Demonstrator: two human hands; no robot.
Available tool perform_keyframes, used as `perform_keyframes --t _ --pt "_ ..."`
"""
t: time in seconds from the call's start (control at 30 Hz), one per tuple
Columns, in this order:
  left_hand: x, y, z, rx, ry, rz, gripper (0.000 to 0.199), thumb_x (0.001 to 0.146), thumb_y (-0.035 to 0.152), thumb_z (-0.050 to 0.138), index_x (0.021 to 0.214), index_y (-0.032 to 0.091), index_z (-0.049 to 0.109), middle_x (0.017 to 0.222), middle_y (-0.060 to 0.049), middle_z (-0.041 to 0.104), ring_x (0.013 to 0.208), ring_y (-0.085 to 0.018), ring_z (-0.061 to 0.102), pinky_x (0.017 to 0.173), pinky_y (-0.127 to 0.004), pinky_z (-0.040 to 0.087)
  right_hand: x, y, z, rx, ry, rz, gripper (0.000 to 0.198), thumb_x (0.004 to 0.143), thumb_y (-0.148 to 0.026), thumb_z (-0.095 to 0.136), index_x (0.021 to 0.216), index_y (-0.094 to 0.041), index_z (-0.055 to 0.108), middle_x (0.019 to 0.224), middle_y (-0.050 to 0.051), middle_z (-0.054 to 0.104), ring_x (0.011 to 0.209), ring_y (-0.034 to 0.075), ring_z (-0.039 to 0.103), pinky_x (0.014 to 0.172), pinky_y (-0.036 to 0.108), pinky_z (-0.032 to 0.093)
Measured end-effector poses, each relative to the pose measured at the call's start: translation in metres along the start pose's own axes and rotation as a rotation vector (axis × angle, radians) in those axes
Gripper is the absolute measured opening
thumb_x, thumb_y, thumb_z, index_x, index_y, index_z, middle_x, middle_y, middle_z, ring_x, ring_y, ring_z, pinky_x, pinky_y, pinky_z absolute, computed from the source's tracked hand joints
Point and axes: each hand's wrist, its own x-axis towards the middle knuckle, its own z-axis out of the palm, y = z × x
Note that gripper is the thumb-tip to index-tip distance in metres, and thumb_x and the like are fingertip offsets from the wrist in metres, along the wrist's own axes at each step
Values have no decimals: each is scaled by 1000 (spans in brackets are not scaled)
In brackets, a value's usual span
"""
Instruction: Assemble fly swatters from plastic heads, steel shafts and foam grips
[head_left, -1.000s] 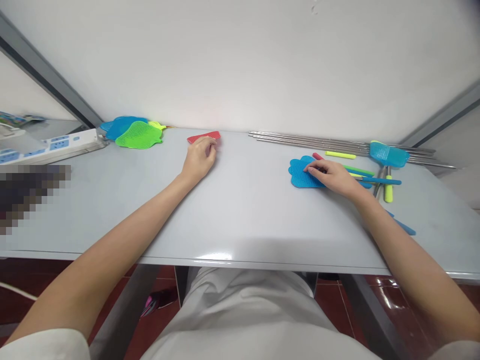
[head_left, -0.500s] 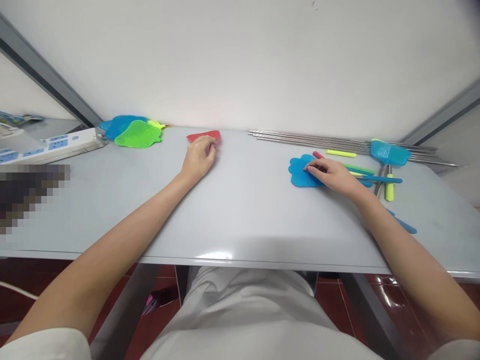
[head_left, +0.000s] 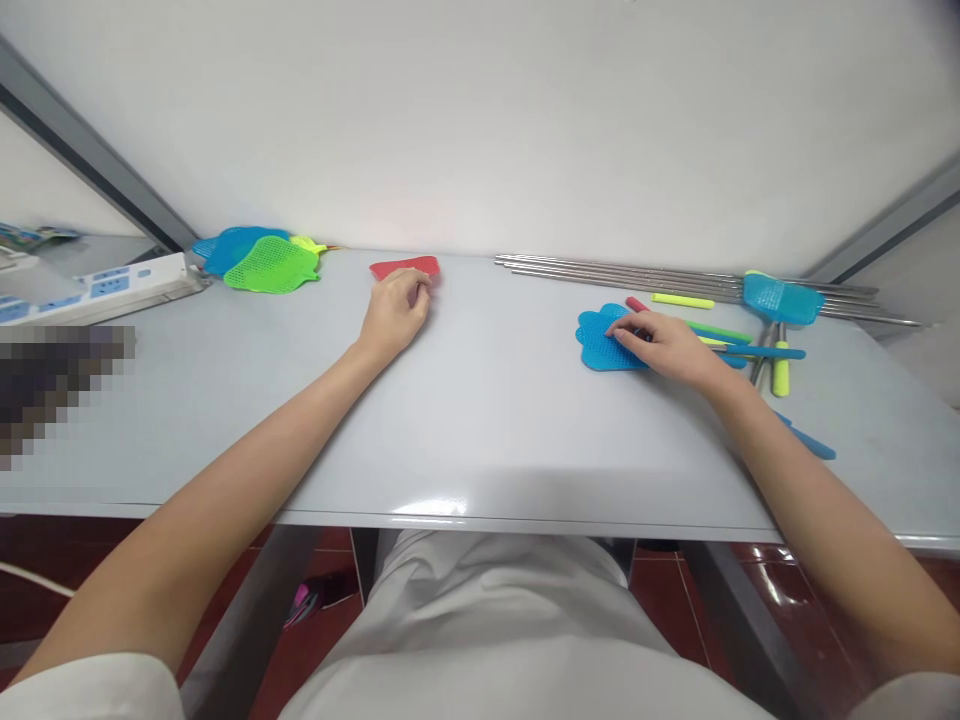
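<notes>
At the back of the table, my left hand point(head_left: 395, 312) is curled over the near edge of a red perforated fly swatter head point(head_left: 397, 266). Its fingertips are partly hidden. Over to the right, my right hand point(head_left: 664, 345) lies on a blue fly swatter point(head_left: 600, 345), thumb and forefinger closed together on its perforated head. A metal shaft and a blue handle point(head_left: 765, 352) show on the far side of this hand. Beside it lie a red handle point(head_left: 636, 304), a green handle point(head_left: 720, 333) and a yellow handle point(head_left: 682, 300).
Long metal rods point(head_left: 600, 276) lie along the wall. Further right are a blue-green swatter head point(head_left: 784, 298), an upright-lying yellow handle point(head_left: 781, 370) and a blue handle point(head_left: 814, 443). Green point(head_left: 274, 266) and blue point(head_left: 244, 247) swatter heads are stacked at left, beside a white power strip point(head_left: 131, 285).
Both hands keep nearly the same place and pose on the two swatters. The whole view has shifted very slightly; no object has been moved.
</notes>
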Motion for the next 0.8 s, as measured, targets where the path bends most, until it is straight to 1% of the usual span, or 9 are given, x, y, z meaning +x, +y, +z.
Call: perform_keyframes --t 0.27,0.37,0.53,0.63,0.7,0.8 --pt "0 0 0 24 -19 0 22 75 17 39 81 17 61 88 -5 66 85 -17 58 79 -29 44 0 -2 -1 -34 -10 -28 25 79 -34 39 85 -22 60 72 3 59 107 24 50 93 41 36" --pt "0 -2 1 28 -29 -3 23 75 17 39 81 18 61 87 -4 65 84 -17 58 78 -29 44 0 -2 -1 -38 -23 -41 23 79 -33 39 85 -23 60 75 3 60 104 24 51 94 41 36" --pt "0 -4 2 9 -38 -15 22 74 16 38 81 17 60 86 -5 65 84 -17 57 78 -29 43 0 -5 -1 -42 -35 -30 25 79 -33 40 87 -21 60 78 3 60 106 24 50 93 41 36" --pt "0 -5 3 -2 -41 -12 22 73 14 38 81 17 59 85 -5 64 84 -17 57 79 -29 43 0 -5 -1 -35 -41 -22 25 79 -33 40 87 -21 60 78 3 60 110 24 47 94 41 35" --pt "0 -4 2 2 -15 -13 22 73 13 39 81 17 59 86 -4 64 84 -16 57 79 -29 43 0 -4 -1 -33 -45 -23 25 79 -33 40 87 -22 60 78 3 60 115 24 43 95 41 34" --pt "0 -1 0 -16 68 -29 23 74 12 41 85 18 60 89 -3 65 82 -14 57 79 -28 44 0 -2 0 -32 -44 -27 24 79 -34 40 87 -22 60 77 3 60 118 24 39 95 42 34"
